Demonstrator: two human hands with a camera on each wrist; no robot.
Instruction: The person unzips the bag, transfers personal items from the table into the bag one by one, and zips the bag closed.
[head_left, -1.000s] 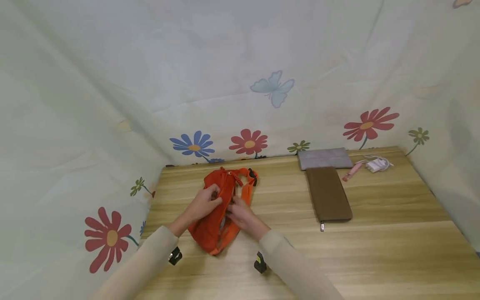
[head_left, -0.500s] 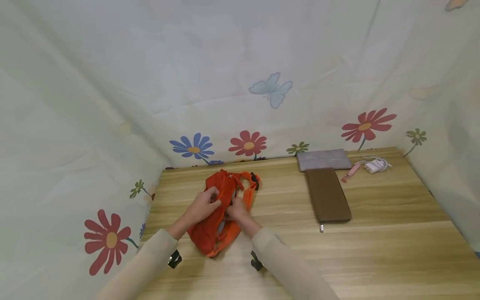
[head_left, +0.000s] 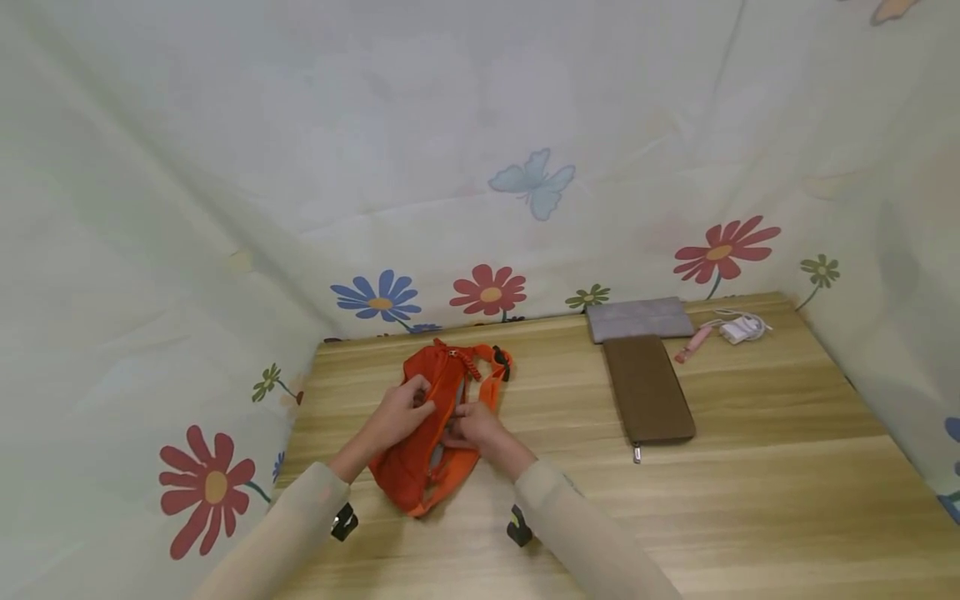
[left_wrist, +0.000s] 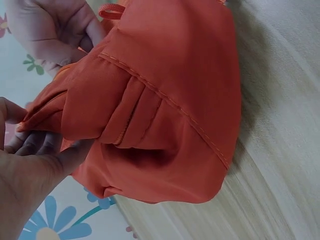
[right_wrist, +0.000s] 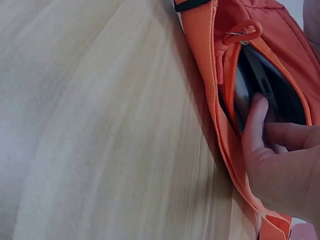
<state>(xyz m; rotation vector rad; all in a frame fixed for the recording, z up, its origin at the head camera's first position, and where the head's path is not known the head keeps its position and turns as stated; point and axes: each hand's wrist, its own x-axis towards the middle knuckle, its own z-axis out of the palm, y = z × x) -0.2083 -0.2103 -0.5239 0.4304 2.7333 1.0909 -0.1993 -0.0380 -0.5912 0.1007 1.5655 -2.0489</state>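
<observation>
An orange-red waist bag [head_left: 420, 450] lies tilted on the table, its zipped opening apart towards the right. My left hand [head_left: 401, 414] pinches a fold of its fabric; in the left wrist view, that hand's thumb and fingers [left_wrist: 40, 145] hold the gathered edge. The right hand [head_left: 477, 427] reaches into the opening. In the right wrist view, its thumb [right_wrist: 257, 112] lies on a flat dark-grey device [right_wrist: 261, 75] with a small slot in its edge, inside the bag. The other fingers are curled, their tips partly hidden. An orange zip pull [right_wrist: 245, 32] hangs at the opening's top end.
A brown zip wallet [head_left: 648, 392] lies to the right, against a grey flat pouch [head_left: 637, 319] at the back. Beside them are a pink tube-like item [head_left: 693, 343] and a white charger [head_left: 741, 329] with its cable. The bag's orange strap [head_left: 491, 383] loops beside it.
The right hand went deeper into the bag opening half a second ago and now sits slightly further out. My left hand keeps its pinch on the fabric. The head view has shifted slightly.
</observation>
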